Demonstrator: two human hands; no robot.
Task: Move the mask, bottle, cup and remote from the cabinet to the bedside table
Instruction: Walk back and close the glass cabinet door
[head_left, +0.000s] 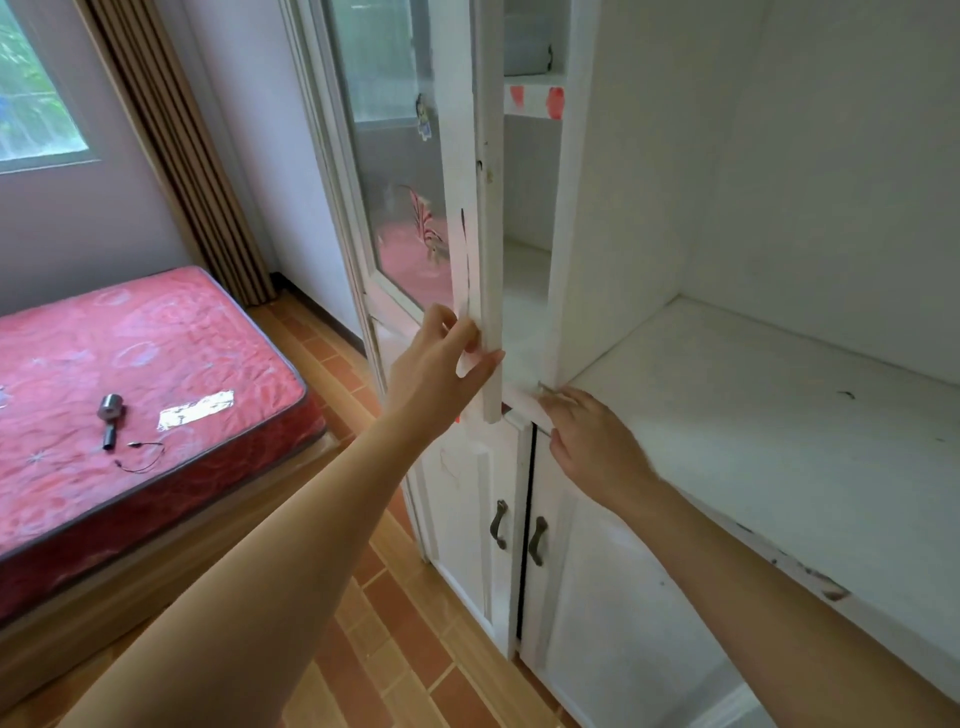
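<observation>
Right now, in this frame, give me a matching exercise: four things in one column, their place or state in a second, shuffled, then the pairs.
Things:
1. left hand
2. right hand
3. metal cylinder
4. two dark handles

Places or states:
A. lying on the red mattress
B. gripping the edge of the open glass door
C. on the closed lower cabinet doors
D. at the front edge of the white counter

Pairs: 1-B, 2-D, 3-A, 4-C

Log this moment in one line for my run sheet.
left hand: gripping glass door edge | right hand: on cabinet ledge | task items: none visible
</observation>
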